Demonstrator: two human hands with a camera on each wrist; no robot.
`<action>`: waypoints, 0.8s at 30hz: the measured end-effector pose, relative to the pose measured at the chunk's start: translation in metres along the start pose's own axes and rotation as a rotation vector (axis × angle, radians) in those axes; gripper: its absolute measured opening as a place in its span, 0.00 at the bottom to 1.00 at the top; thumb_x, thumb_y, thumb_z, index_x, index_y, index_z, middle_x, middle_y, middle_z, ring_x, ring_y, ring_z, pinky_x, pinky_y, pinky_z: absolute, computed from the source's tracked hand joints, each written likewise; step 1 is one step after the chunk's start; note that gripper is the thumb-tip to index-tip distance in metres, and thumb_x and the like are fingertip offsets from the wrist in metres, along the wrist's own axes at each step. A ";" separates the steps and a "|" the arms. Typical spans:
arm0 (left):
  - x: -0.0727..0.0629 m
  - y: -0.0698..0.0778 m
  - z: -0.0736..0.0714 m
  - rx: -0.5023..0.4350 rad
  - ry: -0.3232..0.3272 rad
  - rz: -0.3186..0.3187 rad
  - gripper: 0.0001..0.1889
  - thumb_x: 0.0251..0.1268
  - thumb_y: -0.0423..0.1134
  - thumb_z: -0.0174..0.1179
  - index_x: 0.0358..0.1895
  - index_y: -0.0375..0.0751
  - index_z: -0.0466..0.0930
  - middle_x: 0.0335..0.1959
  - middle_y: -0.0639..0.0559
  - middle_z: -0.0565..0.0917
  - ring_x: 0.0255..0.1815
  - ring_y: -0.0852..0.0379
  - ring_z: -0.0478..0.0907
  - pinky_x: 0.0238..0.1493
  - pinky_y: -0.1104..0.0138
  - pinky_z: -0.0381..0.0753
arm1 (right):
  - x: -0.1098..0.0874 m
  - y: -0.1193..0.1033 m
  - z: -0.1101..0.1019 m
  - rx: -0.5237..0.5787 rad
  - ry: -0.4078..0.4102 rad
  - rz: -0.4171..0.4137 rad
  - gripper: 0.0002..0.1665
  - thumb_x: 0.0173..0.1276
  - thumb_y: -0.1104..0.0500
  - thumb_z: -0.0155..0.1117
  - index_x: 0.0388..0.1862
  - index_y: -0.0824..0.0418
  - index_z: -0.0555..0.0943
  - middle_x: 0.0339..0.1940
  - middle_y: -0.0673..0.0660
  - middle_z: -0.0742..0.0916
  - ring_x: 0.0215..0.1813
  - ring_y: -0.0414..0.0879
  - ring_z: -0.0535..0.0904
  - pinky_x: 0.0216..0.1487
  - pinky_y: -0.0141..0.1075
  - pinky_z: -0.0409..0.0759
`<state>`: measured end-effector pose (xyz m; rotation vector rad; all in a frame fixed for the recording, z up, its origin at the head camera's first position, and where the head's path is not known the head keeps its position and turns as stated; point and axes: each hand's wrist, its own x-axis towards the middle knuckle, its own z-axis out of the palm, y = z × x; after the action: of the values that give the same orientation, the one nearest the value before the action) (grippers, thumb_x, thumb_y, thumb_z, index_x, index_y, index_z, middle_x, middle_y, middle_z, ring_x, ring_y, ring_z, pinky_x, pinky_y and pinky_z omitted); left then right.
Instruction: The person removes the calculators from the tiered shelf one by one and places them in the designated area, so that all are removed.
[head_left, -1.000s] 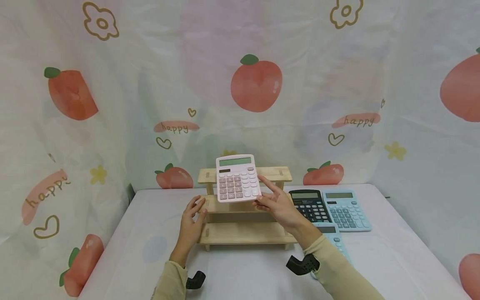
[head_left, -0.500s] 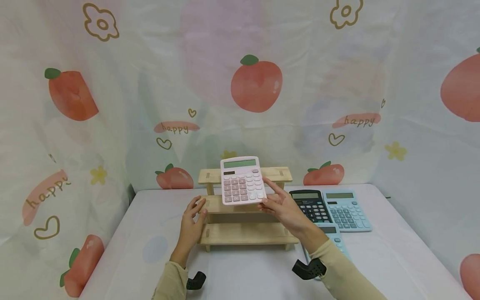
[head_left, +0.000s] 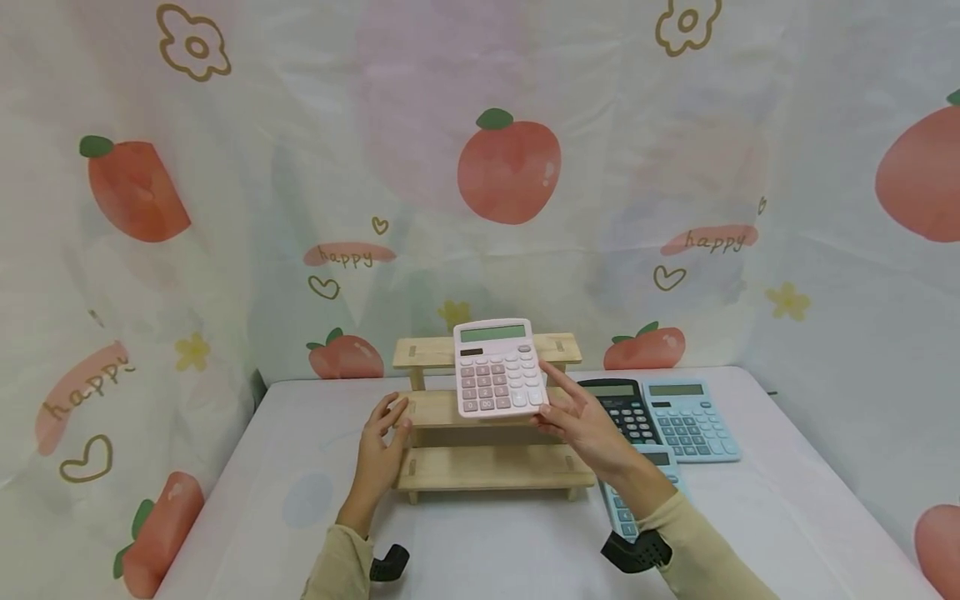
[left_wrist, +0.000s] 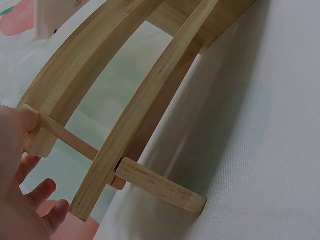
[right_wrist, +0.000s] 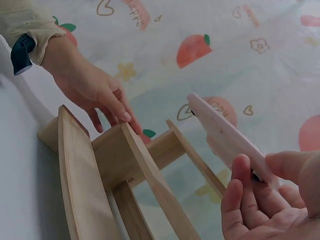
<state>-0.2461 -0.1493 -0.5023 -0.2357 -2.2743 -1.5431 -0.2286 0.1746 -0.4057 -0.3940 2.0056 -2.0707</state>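
Observation:
A pink calculator (head_left: 495, 354) hangs in front of the upper tiers of a three-tier wooden display rack (head_left: 495, 468), keys and screen facing the camera in the head view. My right hand (head_left: 600, 433) pinches its lower right side, with the thumb on one face and fingers behind it. In the right wrist view the calculator (right_wrist: 225, 132) appears edge-on, tilted, apart from the shelves. At the rack's left, my left hand (head_left: 378, 454) holds the end of the middle shelf. Its thumb lies against the board in the left wrist view, the lower fingers loosely bent.
On the right of the white table (head_left: 810, 500) lie a black calculator (head_left: 622, 404) and a blue calculator (head_left: 693, 421). Another blue calculator (head_left: 618, 508) lies nearer, partly hidden under my right forearm. A fruit-print curtain (head_left: 600, 100) surrounds the table.
My right hand has carried the pink calculator rightward and slightly down across the front of the rack. The left hand stays at the shelf end.

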 end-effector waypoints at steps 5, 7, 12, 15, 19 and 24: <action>0.000 0.000 0.000 -0.001 0.001 0.000 0.22 0.77 0.38 0.56 0.68 0.33 0.75 0.75 0.41 0.69 0.74 0.34 0.65 0.66 0.37 0.69 | -0.008 -0.002 -0.004 -0.008 -0.005 -0.004 0.43 0.78 0.63 0.56 0.85 0.49 0.50 0.49 0.49 0.89 0.44 0.38 0.86 0.54 0.31 0.83; 0.000 -0.001 0.000 -0.004 0.002 -0.003 0.22 0.77 0.38 0.56 0.68 0.33 0.75 0.75 0.41 0.69 0.75 0.34 0.65 0.67 0.37 0.68 | -0.011 -0.002 -0.005 -0.003 -0.007 -0.006 0.44 0.77 0.63 0.57 0.85 0.49 0.49 0.50 0.49 0.88 0.44 0.38 0.86 0.54 0.31 0.83; 0.000 -0.002 0.001 -0.007 -0.003 -0.001 0.22 0.77 0.38 0.56 0.68 0.33 0.75 0.75 0.40 0.69 0.75 0.34 0.64 0.67 0.36 0.68 | -0.018 -0.001 -0.009 0.002 -0.018 -0.027 0.45 0.77 0.63 0.58 0.85 0.51 0.49 0.52 0.49 0.88 0.44 0.38 0.86 0.54 0.30 0.83; 0.000 -0.001 0.000 -0.010 -0.004 0.000 0.22 0.77 0.38 0.56 0.68 0.33 0.75 0.75 0.40 0.69 0.75 0.34 0.64 0.67 0.36 0.68 | -0.022 0.001 -0.011 -0.004 -0.025 -0.037 0.45 0.77 0.63 0.58 0.85 0.53 0.47 0.54 0.49 0.87 0.44 0.38 0.86 0.54 0.31 0.83; 0.000 0.001 0.000 -0.021 0.000 -0.006 0.22 0.76 0.38 0.56 0.68 0.34 0.75 0.76 0.41 0.68 0.76 0.34 0.63 0.68 0.36 0.67 | -0.027 0.003 -0.014 -0.013 -0.030 -0.033 0.46 0.77 0.61 0.57 0.85 0.53 0.45 0.55 0.48 0.86 0.44 0.38 0.86 0.56 0.32 0.83; 0.000 0.002 -0.001 -0.019 -0.003 -0.008 0.22 0.76 0.37 0.56 0.69 0.33 0.74 0.76 0.40 0.68 0.76 0.34 0.63 0.68 0.36 0.67 | -0.033 0.003 -0.018 -0.006 -0.022 -0.031 0.47 0.78 0.60 0.58 0.85 0.53 0.44 0.57 0.47 0.86 0.45 0.38 0.86 0.56 0.31 0.83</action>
<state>-0.2450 -0.1490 -0.5006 -0.2345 -2.2669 -1.5699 -0.2039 0.2030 -0.4105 -0.4496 2.0058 -2.0702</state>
